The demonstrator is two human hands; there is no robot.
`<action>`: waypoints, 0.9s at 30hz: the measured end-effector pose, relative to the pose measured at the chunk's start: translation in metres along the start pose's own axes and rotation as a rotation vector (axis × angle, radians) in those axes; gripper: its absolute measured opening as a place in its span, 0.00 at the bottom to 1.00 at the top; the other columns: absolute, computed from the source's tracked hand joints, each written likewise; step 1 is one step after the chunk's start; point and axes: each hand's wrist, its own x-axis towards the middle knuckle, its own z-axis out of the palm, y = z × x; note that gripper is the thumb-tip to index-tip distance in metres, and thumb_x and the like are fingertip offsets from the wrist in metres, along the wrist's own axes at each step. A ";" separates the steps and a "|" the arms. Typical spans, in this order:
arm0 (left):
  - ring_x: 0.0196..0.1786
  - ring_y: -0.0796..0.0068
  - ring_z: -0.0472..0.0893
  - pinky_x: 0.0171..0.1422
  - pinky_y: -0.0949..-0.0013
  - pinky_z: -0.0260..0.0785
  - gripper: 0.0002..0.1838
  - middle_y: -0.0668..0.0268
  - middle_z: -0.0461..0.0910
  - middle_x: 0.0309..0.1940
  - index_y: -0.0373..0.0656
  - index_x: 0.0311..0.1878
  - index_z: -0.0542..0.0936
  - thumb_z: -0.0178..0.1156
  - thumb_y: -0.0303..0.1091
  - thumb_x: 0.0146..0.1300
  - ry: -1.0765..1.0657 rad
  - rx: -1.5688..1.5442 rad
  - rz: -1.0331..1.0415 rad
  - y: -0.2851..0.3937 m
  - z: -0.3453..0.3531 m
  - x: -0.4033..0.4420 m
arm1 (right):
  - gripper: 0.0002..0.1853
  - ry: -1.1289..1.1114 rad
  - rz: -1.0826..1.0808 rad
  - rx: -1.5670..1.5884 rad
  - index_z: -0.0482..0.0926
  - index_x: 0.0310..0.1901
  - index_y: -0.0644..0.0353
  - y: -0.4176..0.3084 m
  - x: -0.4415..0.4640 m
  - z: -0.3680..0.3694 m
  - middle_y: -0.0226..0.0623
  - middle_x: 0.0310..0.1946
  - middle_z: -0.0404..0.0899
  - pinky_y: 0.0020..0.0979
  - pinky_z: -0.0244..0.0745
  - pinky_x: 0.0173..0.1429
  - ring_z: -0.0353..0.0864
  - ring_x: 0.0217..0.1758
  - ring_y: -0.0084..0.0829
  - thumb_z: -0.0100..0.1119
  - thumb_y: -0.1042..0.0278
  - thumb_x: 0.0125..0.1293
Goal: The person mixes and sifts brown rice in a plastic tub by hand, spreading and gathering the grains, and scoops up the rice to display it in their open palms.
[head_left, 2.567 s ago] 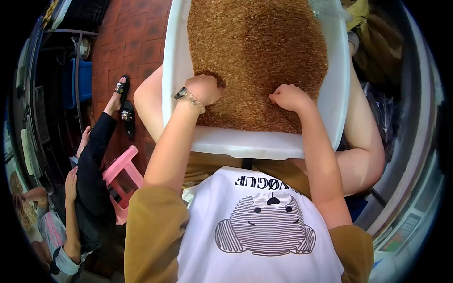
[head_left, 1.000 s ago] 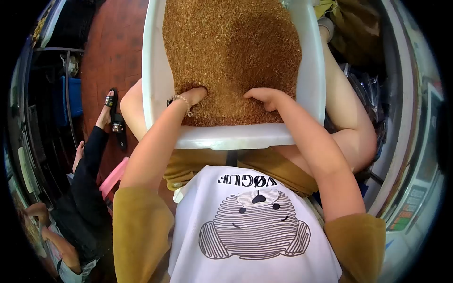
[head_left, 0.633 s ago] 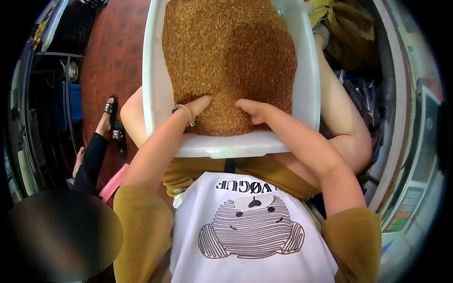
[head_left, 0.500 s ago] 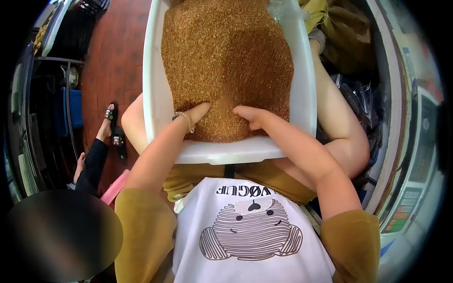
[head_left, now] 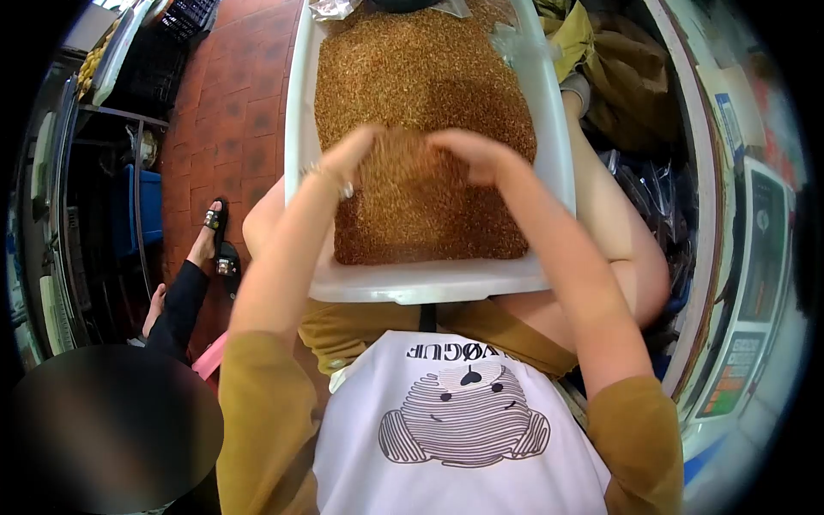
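Note:
A white tub (head_left: 412,283) rests across my lap, with a broad layer of loose brown flakes (head_left: 403,64) in it. Over the near half of the layer, my left hand (head_left: 354,150) and my right hand (head_left: 476,156) face each other a short way apart. Between them is a blurred, loose heap of flakes, raised and falling. My left hand's fingers are hidden at the heap's edge. My right hand's fingers reach inward and are smeared by motion. A beaded bracelet is on my left wrist.
Clear plastic (head_left: 515,43) and a dark round object (head_left: 403,4) lie toward the tub's far end. A person's sandalled foot (head_left: 206,245) is on the red tiles at the left, near a pink stool (head_left: 209,356). A brown sack (head_left: 635,69) and a scale (head_left: 755,257) are at the right.
Both hands have risen out of the flakes and moved farther up the tub, with flakes moving between them. The view has shifted, showing more of the tub's far end and the dark round object.

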 end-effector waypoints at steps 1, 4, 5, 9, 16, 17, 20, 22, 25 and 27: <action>0.57 0.64 0.69 0.59 0.48 0.63 0.13 0.55 0.74 0.46 0.46 0.47 0.70 0.45 0.40 0.63 -0.118 -0.099 0.048 0.019 -0.008 0.007 | 0.15 0.025 -0.064 -0.045 0.71 0.45 0.52 -0.013 0.010 -0.012 0.41 0.55 0.62 0.48 0.52 0.64 0.59 0.61 0.36 0.50 0.56 0.60; 0.42 0.70 0.72 0.51 0.56 0.64 0.07 0.65 0.74 0.32 0.47 0.37 0.71 0.47 0.36 0.61 -0.053 -0.146 0.315 0.076 -0.015 0.024 | 0.06 0.288 -0.342 -0.050 0.75 0.34 0.53 -0.076 -0.005 -0.015 0.33 0.37 0.76 0.34 0.68 0.52 0.74 0.45 0.26 0.52 0.62 0.58; 0.38 0.69 0.74 0.50 0.62 0.65 0.12 0.65 0.77 0.31 0.44 0.42 0.76 0.47 0.37 0.62 0.048 -0.084 0.370 0.090 -0.018 0.033 | 0.07 0.345 -0.444 -0.032 0.75 0.35 0.54 -0.089 -0.002 -0.019 0.34 0.36 0.76 0.32 0.68 0.51 0.74 0.44 0.25 0.52 0.63 0.59; 0.42 0.68 0.74 0.53 0.63 0.64 0.17 0.63 0.79 0.39 0.43 0.45 0.78 0.45 0.43 0.64 0.259 0.116 0.578 0.119 -0.013 0.015 | 0.16 0.508 -0.797 -0.272 0.78 0.47 0.60 -0.121 0.000 -0.040 0.36 0.42 0.79 0.29 0.69 0.55 0.76 0.44 0.26 0.54 0.62 0.60; 0.40 0.64 0.82 0.49 0.63 0.73 0.23 0.54 0.81 0.40 0.35 0.41 0.81 0.42 0.43 0.65 0.560 0.862 0.490 0.076 -0.024 -0.007 | 0.20 0.666 -0.614 -0.783 0.80 0.47 0.58 -0.073 -0.019 -0.061 0.45 0.46 0.80 0.38 0.71 0.56 0.78 0.51 0.43 0.52 0.56 0.58; 0.40 0.64 0.82 0.49 0.62 0.74 0.23 0.54 0.81 0.40 0.35 0.40 0.81 0.41 0.43 0.65 0.527 1.029 0.375 0.063 -0.021 -0.014 | 0.20 0.641 -0.467 -0.877 0.79 0.46 0.60 -0.058 -0.030 -0.058 0.48 0.45 0.79 0.39 0.71 0.56 0.78 0.50 0.46 0.51 0.56 0.58; 0.43 0.53 0.81 0.50 0.58 0.74 0.23 0.50 0.81 0.39 0.33 0.39 0.80 0.40 0.41 0.66 0.225 1.458 0.060 0.012 -0.019 -0.010 | 0.15 0.531 -0.164 -1.292 0.80 0.32 0.69 0.011 -0.029 -0.060 0.53 0.31 0.80 0.40 0.75 0.43 0.81 0.33 0.44 0.45 0.66 0.57; 0.44 0.54 0.80 0.51 0.57 0.73 0.22 0.51 0.80 0.41 0.34 0.41 0.80 0.40 0.42 0.66 0.015 1.564 -0.039 -0.025 -0.016 -0.002 | 0.15 0.192 0.441 -1.081 0.79 0.33 0.73 0.019 -0.049 -0.033 0.55 0.29 0.80 0.40 0.77 0.33 0.82 0.26 0.40 0.42 0.74 0.53; 0.46 0.55 0.79 0.53 0.57 0.71 0.22 0.51 0.79 0.43 0.35 0.43 0.79 0.40 0.42 0.66 -0.115 1.579 -0.080 -0.064 -0.009 0.007 | 0.19 0.128 0.624 -1.036 0.77 0.41 0.73 0.051 -0.044 -0.024 0.57 0.34 0.80 0.42 0.78 0.33 0.82 0.32 0.44 0.36 0.74 0.56; 0.47 0.55 0.78 0.54 0.57 0.70 0.22 0.51 0.78 0.44 0.35 0.44 0.78 0.39 0.42 0.66 -0.131 1.557 -0.080 -0.072 -0.007 0.012 | 0.21 0.133 0.686 -0.944 0.75 0.46 0.73 0.064 -0.036 -0.023 0.60 0.39 0.78 0.43 0.79 0.35 0.82 0.34 0.47 0.36 0.71 0.59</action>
